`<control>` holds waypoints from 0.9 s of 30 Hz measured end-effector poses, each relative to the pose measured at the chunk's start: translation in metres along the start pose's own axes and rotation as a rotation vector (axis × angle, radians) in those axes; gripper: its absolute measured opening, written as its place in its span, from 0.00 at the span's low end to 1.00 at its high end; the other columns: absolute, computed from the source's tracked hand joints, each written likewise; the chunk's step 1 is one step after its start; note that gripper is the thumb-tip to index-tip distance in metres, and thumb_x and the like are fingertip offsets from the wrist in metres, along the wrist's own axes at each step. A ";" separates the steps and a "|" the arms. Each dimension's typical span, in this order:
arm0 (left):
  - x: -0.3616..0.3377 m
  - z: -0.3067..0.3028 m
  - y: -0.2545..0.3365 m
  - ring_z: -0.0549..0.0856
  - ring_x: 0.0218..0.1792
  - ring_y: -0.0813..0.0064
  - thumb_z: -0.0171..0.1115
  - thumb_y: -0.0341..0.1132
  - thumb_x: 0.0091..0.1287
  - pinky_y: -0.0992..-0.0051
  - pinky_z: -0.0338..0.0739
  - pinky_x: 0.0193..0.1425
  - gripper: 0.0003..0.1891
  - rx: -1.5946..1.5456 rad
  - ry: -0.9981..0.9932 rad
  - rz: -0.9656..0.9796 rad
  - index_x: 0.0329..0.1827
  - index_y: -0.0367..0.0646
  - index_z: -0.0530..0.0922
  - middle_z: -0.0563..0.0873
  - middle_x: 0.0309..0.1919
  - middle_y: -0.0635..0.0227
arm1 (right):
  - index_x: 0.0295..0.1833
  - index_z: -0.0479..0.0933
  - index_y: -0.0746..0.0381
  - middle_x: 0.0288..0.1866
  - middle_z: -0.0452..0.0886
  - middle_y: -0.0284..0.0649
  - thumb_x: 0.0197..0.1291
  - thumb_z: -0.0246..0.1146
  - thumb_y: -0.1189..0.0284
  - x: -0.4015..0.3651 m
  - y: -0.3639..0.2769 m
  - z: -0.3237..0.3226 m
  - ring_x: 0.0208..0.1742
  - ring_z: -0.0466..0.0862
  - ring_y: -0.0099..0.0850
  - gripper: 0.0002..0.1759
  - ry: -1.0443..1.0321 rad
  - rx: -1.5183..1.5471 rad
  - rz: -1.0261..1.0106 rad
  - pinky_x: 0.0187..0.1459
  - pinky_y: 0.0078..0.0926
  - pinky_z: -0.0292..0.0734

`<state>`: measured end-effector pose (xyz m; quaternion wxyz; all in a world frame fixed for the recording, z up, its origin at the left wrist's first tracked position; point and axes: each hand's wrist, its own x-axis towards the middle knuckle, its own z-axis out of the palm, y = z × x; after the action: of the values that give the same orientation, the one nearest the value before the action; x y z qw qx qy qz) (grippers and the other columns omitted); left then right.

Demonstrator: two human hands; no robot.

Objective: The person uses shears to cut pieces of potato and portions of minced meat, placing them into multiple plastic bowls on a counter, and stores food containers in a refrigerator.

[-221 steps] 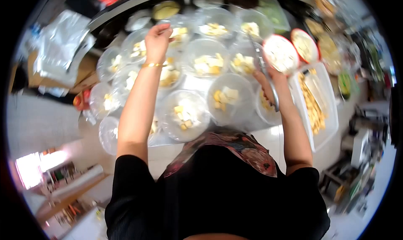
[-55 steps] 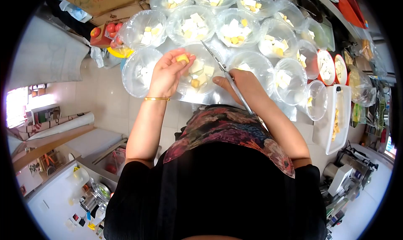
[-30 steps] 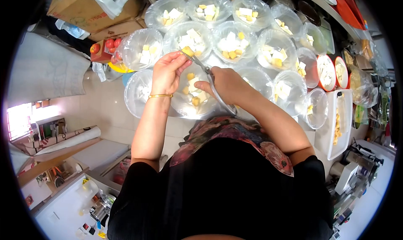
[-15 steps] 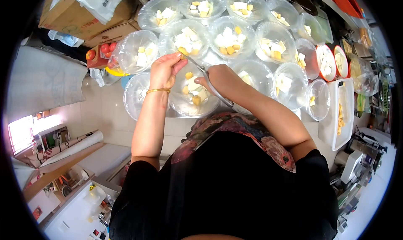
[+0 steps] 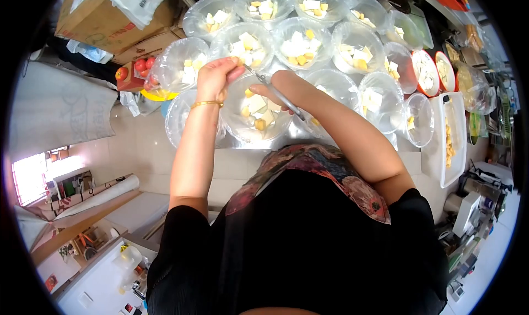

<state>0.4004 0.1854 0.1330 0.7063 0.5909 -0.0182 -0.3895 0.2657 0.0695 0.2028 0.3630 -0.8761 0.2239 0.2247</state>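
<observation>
My left hand (image 5: 216, 79), with a gold bangle at its wrist, pinches a small yellow piece (image 5: 236, 60) between thumb and fingers. My right hand (image 5: 282, 90) is closed on grey-handled scissors (image 5: 287, 102). Their blades point left and reach the yellow piece at my left fingertips. Right below both hands stands a bowl lined with clear plastic (image 5: 231, 124), holding white chunks (image 5: 254, 103) and yellow pieces (image 5: 260, 124). Exactly how the blades meet the piece is too small to tell.
Several more plastic-lined bowls (image 5: 165, 67) with white and yellow pieces crowd the metal table. Right of them are red-rimmed bowls (image 5: 425, 72) and a white tub (image 5: 460, 144) of yellow pieces. Cardboard boxes (image 5: 99, 28) and red fruit (image 5: 144, 64) sit at the left.
Both hands and the scissors have shifted slightly up in the view. Less of the yellow piece shows at my left fingertips, and the scissors' handles look closer together.
</observation>
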 end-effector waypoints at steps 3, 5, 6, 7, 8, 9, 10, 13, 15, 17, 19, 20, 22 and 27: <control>0.017 -0.005 0.011 0.82 0.42 0.67 0.56 0.25 0.62 0.75 0.79 0.49 0.18 0.277 0.049 0.040 0.53 0.24 0.70 0.80 0.43 0.55 | 0.22 0.74 0.72 0.16 0.75 0.48 0.57 0.54 0.46 -0.017 0.009 -0.013 0.22 0.80 0.35 0.35 -0.007 0.229 0.170 0.27 0.31 0.74; 0.020 -0.003 0.012 0.81 0.43 0.69 0.56 0.26 0.61 0.75 0.77 0.50 0.19 0.358 0.147 0.228 0.55 0.26 0.69 0.80 0.45 0.56 | 0.23 0.74 0.72 0.16 0.75 0.46 0.56 0.55 0.46 -0.040 0.028 -0.023 0.20 0.79 0.32 0.34 0.077 0.253 0.171 0.24 0.29 0.73; 0.025 0.000 0.015 0.81 0.44 0.69 0.56 0.26 0.61 0.75 0.76 0.51 0.20 0.399 0.190 0.333 0.56 0.27 0.68 0.80 0.46 0.57 | 0.23 0.74 0.71 0.17 0.75 0.45 0.56 0.55 0.46 -0.053 0.039 -0.029 0.18 0.78 0.31 0.34 0.130 0.267 0.169 0.23 0.28 0.72; 0.023 0.004 0.017 0.79 0.47 0.72 0.60 0.26 0.59 0.74 0.75 0.51 0.17 0.455 0.182 0.476 0.52 0.30 0.73 0.79 0.49 0.59 | 0.25 0.74 0.71 0.17 0.75 0.44 0.55 0.57 0.48 -0.067 0.051 -0.033 0.18 0.77 0.31 0.31 0.206 0.283 0.177 0.23 0.28 0.71; 0.019 0.011 0.016 0.79 0.47 0.73 0.61 0.26 0.57 0.74 0.75 0.51 0.16 0.537 0.170 0.543 0.48 0.31 0.74 0.78 0.49 0.59 | 0.26 0.75 0.70 0.17 0.75 0.43 0.55 0.59 0.50 -0.084 0.065 -0.035 0.18 0.76 0.32 0.29 0.277 0.302 0.190 0.23 0.28 0.71; 0.001 0.030 0.021 0.79 0.47 0.74 0.63 0.25 0.56 0.74 0.75 0.50 0.14 0.616 0.155 0.609 0.45 0.32 0.75 0.78 0.49 0.59 | 0.28 0.75 0.69 0.17 0.75 0.42 0.54 0.60 0.52 -0.099 0.084 -0.034 0.18 0.76 0.31 0.26 0.381 0.303 0.149 0.23 0.27 0.70; -0.009 0.048 0.022 0.79 0.47 0.75 0.64 0.25 0.55 0.75 0.75 0.50 0.12 0.692 0.136 0.676 0.42 0.33 0.77 0.78 0.49 0.59 | 0.29 0.76 0.68 0.18 0.75 0.41 0.54 0.61 0.54 -0.113 0.107 -0.030 0.18 0.75 0.30 0.23 0.488 0.301 0.111 0.23 0.27 0.70; -0.028 0.112 0.005 0.79 0.45 0.74 0.66 0.22 0.50 0.76 0.75 0.48 0.08 0.731 -0.104 0.855 0.33 0.35 0.78 0.79 0.46 0.62 | 0.31 0.77 0.66 0.17 0.74 0.38 0.52 0.64 0.61 -0.156 0.171 -0.023 0.18 0.73 0.25 0.16 0.786 0.425 0.156 0.23 0.26 0.68; -0.044 0.167 -0.011 0.79 0.45 0.73 0.64 0.21 0.51 0.77 0.76 0.46 0.08 0.761 -0.343 0.972 0.34 0.37 0.80 0.78 0.48 0.63 | 0.33 0.76 0.65 0.16 0.72 0.32 0.53 0.64 0.68 -0.201 0.203 -0.027 0.17 0.69 0.19 0.10 0.955 0.577 0.307 0.21 0.21 0.65; -0.057 0.222 -0.028 0.78 0.46 0.72 0.62 0.21 0.53 0.76 0.76 0.46 0.10 0.848 -0.507 1.029 0.39 0.38 0.80 0.77 0.49 0.63 | 0.34 0.76 0.64 0.16 0.71 0.30 0.53 0.64 0.69 -0.241 0.245 -0.023 0.16 0.68 0.17 0.09 1.218 0.713 0.309 0.20 0.19 0.64; -0.086 0.285 -0.047 0.78 0.47 0.71 0.60 0.22 0.54 0.76 0.76 0.47 0.13 0.863 -0.693 1.028 0.44 0.39 0.79 0.76 0.51 0.63 | 0.37 0.74 0.64 0.17 0.70 0.28 0.56 0.61 0.72 -0.291 0.278 -0.017 0.15 0.68 0.16 0.07 1.473 0.794 0.293 0.18 0.15 0.63; -0.104 0.317 -0.058 0.78 0.47 0.70 0.59 0.22 0.55 0.75 0.75 0.47 0.14 0.853 -0.788 0.990 0.46 0.39 0.78 0.76 0.51 0.63 | 0.37 0.73 0.64 0.17 0.70 0.29 0.56 0.60 0.73 -0.319 0.302 -0.012 0.15 0.68 0.16 0.07 1.633 0.803 0.315 0.18 0.15 0.63; -0.122 0.373 -0.084 0.78 0.47 0.69 0.58 0.22 0.56 0.75 0.75 0.48 0.16 0.867 -1.001 0.984 0.48 0.40 0.77 0.76 0.51 0.63 | 0.38 0.72 0.65 0.17 0.70 0.30 0.57 0.59 0.73 -0.356 0.346 -0.002 0.15 0.69 0.17 0.07 1.919 0.819 0.323 0.18 0.16 0.63; -0.174 0.525 -0.174 0.78 0.46 0.60 0.59 0.24 0.55 0.69 0.73 0.48 0.14 0.878 -1.530 1.170 0.45 0.40 0.77 0.80 0.44 0.60 | 0.40 0.70 0.70 0.17 0.69 0.35 0.57 0.53 0.77 -0.453 0.424 0.032 0.16 0.68 0.21 0.07 2.176 0.907 0.437 0.19 0.18 0.64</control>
<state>-0.0680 -0.1452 0.2191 0.3089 0.2907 -0.8794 -0.2162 -0.3386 -0.0727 0.2072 0.2132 -0.3423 0.6164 -0.6763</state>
